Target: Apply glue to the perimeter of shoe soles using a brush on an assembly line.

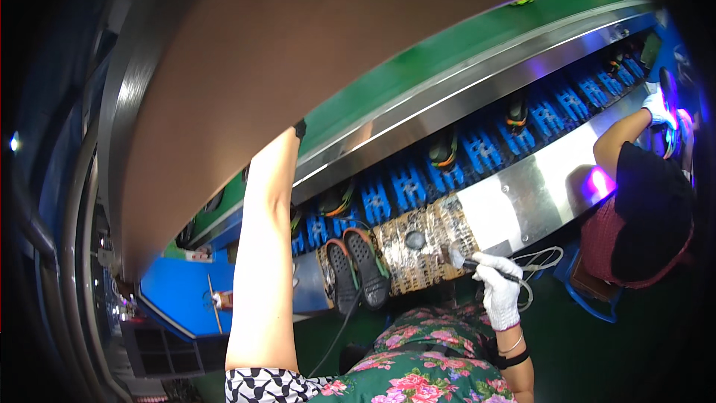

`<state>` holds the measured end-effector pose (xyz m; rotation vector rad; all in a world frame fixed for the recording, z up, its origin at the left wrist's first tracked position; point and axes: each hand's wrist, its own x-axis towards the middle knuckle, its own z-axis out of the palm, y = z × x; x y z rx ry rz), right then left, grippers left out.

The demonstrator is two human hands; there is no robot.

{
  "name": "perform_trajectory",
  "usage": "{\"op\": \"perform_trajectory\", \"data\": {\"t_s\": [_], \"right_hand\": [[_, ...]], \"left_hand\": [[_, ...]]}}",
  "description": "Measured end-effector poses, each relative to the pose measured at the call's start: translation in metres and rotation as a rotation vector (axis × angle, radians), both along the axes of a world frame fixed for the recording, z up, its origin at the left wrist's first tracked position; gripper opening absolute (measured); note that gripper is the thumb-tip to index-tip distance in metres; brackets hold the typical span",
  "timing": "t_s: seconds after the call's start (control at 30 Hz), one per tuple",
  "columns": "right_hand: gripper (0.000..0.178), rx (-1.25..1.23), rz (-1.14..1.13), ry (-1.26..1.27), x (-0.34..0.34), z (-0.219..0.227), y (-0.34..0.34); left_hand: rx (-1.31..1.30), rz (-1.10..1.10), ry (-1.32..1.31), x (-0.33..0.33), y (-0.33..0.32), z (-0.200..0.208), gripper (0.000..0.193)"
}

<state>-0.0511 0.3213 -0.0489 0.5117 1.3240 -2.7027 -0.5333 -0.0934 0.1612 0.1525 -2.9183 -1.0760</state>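
My right hand (498, 291), in a white knitted glove, is closed around the black handle of a brush (468, 263). The pale bristles are over a brown, tape-covered work surface (399, 283), close to a small round dark object (415, 240). To the left, a pair of dark shoes with perforated uppers (371, 272) and orange and green edging lies side by side on this surface. My bare left forearm (261, 254) stretches forward past them. A large brown overhead surface hides my left hand, so its fingers and anything in them are out of sight.
Beyond the work surface runs a row of blue racks (409, 185), several carrying dark shoes. A metal rail and a green belt (418, 75) lie farther back. A brown panel (246, 52) overhangs from above. At right sits a co-worker (641, 209) with a gloved hand near purple light.
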Motion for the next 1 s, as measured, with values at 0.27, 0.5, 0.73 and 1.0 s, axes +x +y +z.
{"op": "perform_trajectory", "data": {"t_s": [0.27,0.5,0.73,1.0], "right_hand": [[0.018,0.002,-0.049,-0.029,-0.001,0.005,0.012],[0.023,-0.107,0.121,0.052,-0.018,0.024,-0.001],[0.024,-0.036,0.179,0.103,-0.02,0.053,-0.009],[0.019,0.224,0.213,0.542,-0.026,0.122,-0.041]], "left_hand": [[0.005,0.115,0.118,0.031,-0.023,-0.018,0.037],[0.243,0.059,0.235,0.276,-0.016,0.001,0.017],[0.593,0.17,0.612,0.462,0.023,-0.084,0.021],[1.381,0.447,0.14,0.42,0.046,-0.141,0.037]]}}
